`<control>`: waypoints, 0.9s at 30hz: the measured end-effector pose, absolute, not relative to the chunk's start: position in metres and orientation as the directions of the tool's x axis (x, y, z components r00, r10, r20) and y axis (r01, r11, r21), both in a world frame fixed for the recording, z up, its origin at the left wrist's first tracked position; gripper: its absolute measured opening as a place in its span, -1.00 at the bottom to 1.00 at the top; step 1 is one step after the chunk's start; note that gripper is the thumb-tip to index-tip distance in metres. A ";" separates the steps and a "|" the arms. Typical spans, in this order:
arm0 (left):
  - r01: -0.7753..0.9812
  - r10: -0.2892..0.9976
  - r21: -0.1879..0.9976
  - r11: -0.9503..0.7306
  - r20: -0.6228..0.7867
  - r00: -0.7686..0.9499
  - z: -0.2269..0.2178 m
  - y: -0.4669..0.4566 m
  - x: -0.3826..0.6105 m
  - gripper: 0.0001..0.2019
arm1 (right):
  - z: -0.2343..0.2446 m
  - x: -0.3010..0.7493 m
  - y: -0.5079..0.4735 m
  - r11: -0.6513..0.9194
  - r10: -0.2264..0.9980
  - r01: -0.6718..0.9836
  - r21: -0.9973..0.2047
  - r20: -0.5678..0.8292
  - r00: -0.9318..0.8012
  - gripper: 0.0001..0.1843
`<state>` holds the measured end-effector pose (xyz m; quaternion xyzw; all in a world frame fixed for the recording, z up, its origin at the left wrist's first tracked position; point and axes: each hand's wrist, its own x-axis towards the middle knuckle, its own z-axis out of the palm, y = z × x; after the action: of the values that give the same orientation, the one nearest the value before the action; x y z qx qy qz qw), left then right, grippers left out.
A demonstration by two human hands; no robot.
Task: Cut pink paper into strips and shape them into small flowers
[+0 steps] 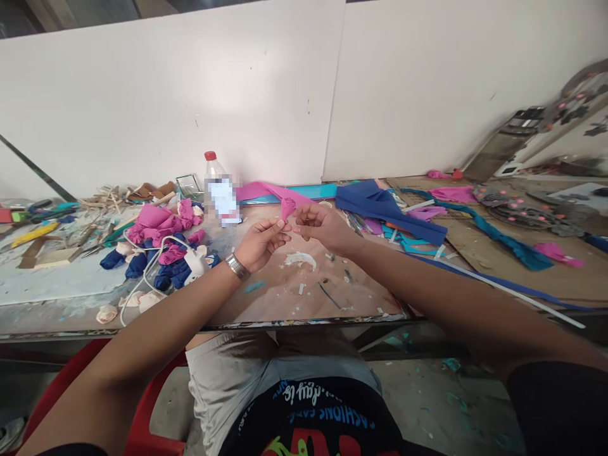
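Observation:
A small rolled flower of pink fabric [287, 207] stands upright over the table, its base pinched between the thumb and forefinger of my left hand [266, 244]. My right hand [319, 229] is right beside it with fingers curled and the thumb close to the forefinger. Whatever lies between those right fingertips is too small to make out. Behind both hands a pink fabric strip [259, 190] stretches across a light-blue strip [313, 192]; whether it joins the flower is unclear. A folded dark-blue fabric piece [380, 206] lies beyond my right hand.
Left of my hands are a pile of pink and navy fabric rolls [154, 228], a white cable [148, 272] and a red-capped bottle [213, 166]. A lit, blurred screen [223, 201] leans there. Teal fabric [513, 244] and a white rod [517, 292] lie rightward. A white panel [190, 95] stands behind.

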<state>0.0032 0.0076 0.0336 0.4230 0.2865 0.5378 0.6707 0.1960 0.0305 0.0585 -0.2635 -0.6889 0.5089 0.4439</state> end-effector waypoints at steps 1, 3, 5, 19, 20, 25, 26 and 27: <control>-0.487 0.965 0.871 0.061 0.072 0.250 0.036 0.006 0.004 -0.62 | 0.064 0.194 0.030 0.347 0.811 -0.093 -0.933 0.348 -0.470 -0.53; -0.491 0.965 0.869 0.054 0.080 0.249 0.039 0.004 0.006 -0.62 | 0.072 0.190 0.033 0.331 0.799 -0.105 -0.938 0.338 -0.497 -0.47; -0.491 0.961 0.870 0.045 0.096 0.258 0.041 0.003 0.008 -0.63 | 0.078 0.187 0.038 0.274 0.774 -0.118 -0.954 0.292 -0.562 -0.43; -0.314 0.950 0.947 0.066 0.037 0.310 0.024 -0.018 -0.008 -0.62 | 0.098 0.136 0.094 0.284 0.609 -0.072 -0.956 0.238 -0.757 -0.67; -0.207 0.925 0.977 0.051 0.032 0.378 0.021 -0.024 -0.007 -0.60 | 0.098 0.123 0.099 0.321 0.613 -0.037 -0.946 0.238 -0.754 -0.69; 0.040 0.735 0.990 -0.136 0.074 0.674 0.013 -0.053 -0.003 -0.62 | 0.083 0.039 0.115 0.458 0.531 0.141 -0.878 0.143 -0.835 -0.79; 0.060 0.710 0.984 -0.170 0.081 0.700 0.011 -0.057 -0.003 -0.66 | 0.079 0.020 0.117 0.503 0.509 0.160 -0.849 0.142 -0.849 -0.78; 0.065 0.674 0.972 -0.225 0.107 0.731 0.010 -0.060 -0.004 -0.69 | 0.074 0.002 0.119 0.571 0.480 0.179 -0.801 0.149 -0.865 -0.77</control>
<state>-0.0035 -0.0596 0.0099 0.7354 0.2512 0.2675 0.5696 0.0019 0.1185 0.0743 -0.1896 -0.8682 0.4225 0.1782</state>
